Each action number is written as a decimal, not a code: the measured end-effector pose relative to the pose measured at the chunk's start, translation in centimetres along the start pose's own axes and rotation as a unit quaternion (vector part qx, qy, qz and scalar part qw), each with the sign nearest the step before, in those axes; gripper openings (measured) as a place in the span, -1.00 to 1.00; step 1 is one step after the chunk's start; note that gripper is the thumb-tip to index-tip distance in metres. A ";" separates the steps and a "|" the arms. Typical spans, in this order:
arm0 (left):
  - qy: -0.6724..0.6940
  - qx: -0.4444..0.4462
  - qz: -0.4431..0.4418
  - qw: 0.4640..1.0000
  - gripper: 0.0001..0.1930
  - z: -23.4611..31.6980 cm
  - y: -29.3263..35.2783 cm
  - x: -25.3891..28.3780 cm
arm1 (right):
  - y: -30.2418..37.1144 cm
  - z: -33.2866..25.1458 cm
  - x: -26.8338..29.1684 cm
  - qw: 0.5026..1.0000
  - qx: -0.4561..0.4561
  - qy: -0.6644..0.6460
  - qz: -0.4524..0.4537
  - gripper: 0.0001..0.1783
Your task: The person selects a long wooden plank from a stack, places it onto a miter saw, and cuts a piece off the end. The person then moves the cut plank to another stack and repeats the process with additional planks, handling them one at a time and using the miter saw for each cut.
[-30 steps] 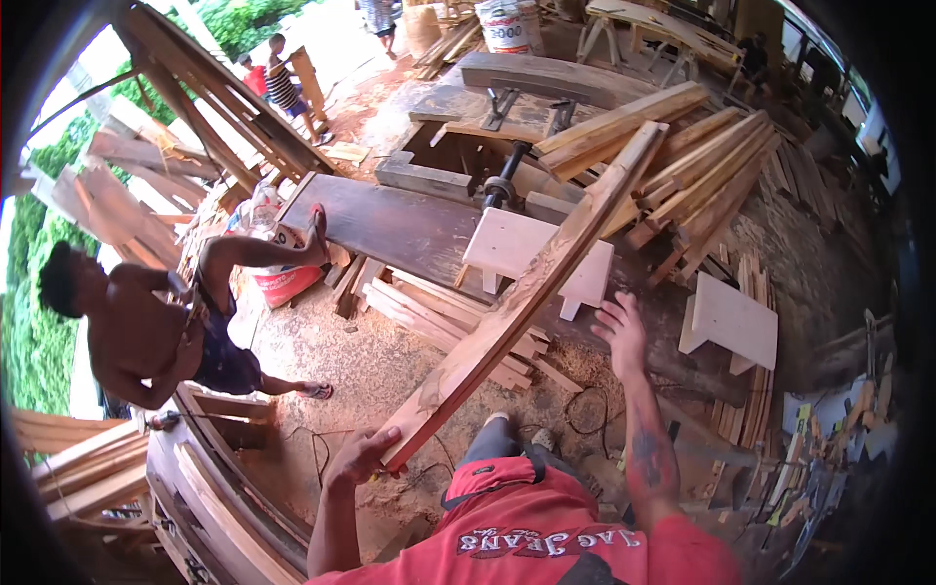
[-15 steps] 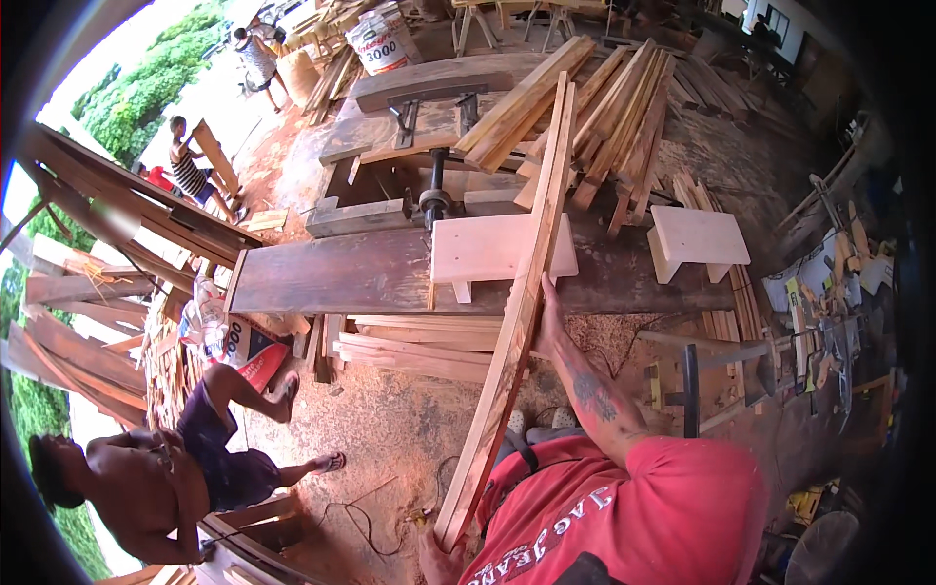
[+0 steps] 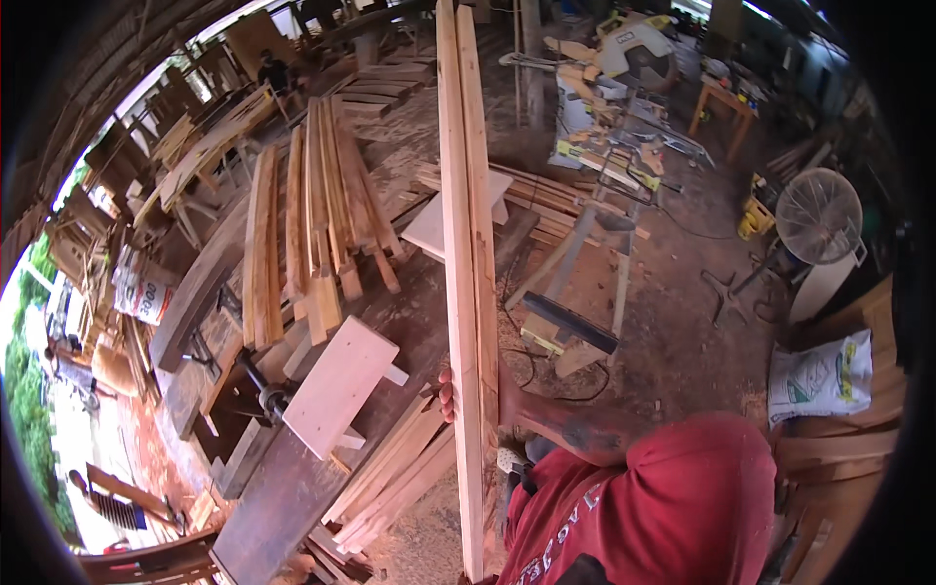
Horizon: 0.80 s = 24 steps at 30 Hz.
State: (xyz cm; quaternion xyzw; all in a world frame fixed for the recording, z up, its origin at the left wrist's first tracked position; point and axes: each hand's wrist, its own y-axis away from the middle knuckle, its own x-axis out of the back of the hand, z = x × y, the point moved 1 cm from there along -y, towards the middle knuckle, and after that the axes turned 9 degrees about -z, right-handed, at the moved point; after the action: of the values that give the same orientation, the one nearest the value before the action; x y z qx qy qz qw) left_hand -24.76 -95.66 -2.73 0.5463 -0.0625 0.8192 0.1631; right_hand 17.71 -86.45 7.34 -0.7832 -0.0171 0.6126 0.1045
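My right hand grips two long, narrow wooden planks held side by side. Its fingers curl round their left edge, while the palm is hidden behind the wood. The planks rise nearly upright through the picture, from the lower edge to the top. My left hand is out of sight. Left of the planks, a small pale wooden stool stands on a dark wooden bench. A second pale stool is partly covered by the planks.
Stacked boards lie beyond the bench, with more planks beside it. To the right are a sawhorse-like stand with a dark bar, a pedestal fan and a white sack. A miter saw stands at the back.
My view has swung to the right. The planks have gone from a slant to nearly upright, still in my right hand. My left hand, earlier at their lower end, has left the view.
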 end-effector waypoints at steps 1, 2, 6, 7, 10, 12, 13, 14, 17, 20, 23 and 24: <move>-0.003 -0.025 -0.007 1.000 -0.34 -0.2 -1.2 0.8 | 1.8 -0.3 -0.4 0.999 0.031 -0.009 0.037 0.13; -0.010 -0.049 -0.016 0.999 -0.34 -0.2 -2.5 1.3 | 3.3 -1.0 -0.6 0.995 0.060 -0.018 0.071 0.11; -0.040 -0.151 -0.039 0.987 -0.33 -0.8 -6.2 6.4 | 7.5 -1.9 -2.1 0.975 0.147 0.016 0.164 0.01; -0.051 -0.187 -0.040 0.980 -0.33 -0.9 -7.2 8.2 | 8.1 -2.3 -2.0 0.967 0.185 0.004 0.174 0.00; -0.090 -0.305 -0.048 0.947 -0.33 -0.7 -10.4 13.9 | 9.2 -4.0 -1.8 0.960 0.243 -0.039 0.136 -0.04; -0.054 -0.282 -0.134 0.948 -0.34 1.7 -12.4 16.5 | 9.4 -5.9 -2.1 0.954 0.273 -0.012 0.121 -0.08; -0.032 -0.333 -0.106 0.937 -0.34 2.6 -13.1 16.9 | 9.6 -7.2 -1.8 0.953 0.277 -0.014 0.119 -0.08; -0.035 -0.338 -0.106 0.935 -0.34 3.5 -13.4 16.8 | 10.0 -8.5 -1.1 0.953 0.279 -0.008 0.121 -0.03; 0.023 -0.305 -0.136 0.942 -0.41 5.2 -13.5 15.4 | 10.7 -12.6 -0.1 0.939 0.290 -0.002 0.183 0.06; -0.038 -0.287 -0.181 0.940 -0.43 6.3 -14.1 11.6 | 11.0 -16.9 -0.8 0.908 0.245 0.013 0.340 -0.07; -0.189 -0.364 -0.248 0.878 -0.44 6.3 -17.1 6.2 | 13.0 -21.4 3.8 0.866 0.281 0.187 0.369 -0.12; -0.237 -0.393 -0.260 0.849 -0.45 7.7 -17.6 5.6 | 13.7 -22.7 2.6 0.786 0.188 0.322 0.493 -0.18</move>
State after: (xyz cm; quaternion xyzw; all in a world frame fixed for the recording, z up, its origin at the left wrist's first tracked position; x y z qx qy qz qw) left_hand -14.09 -80.13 4.10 0.6105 -0.2718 0.4989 0.5518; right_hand 38.83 -102.70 7.52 -0.8019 0.5211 0.2844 -0.0675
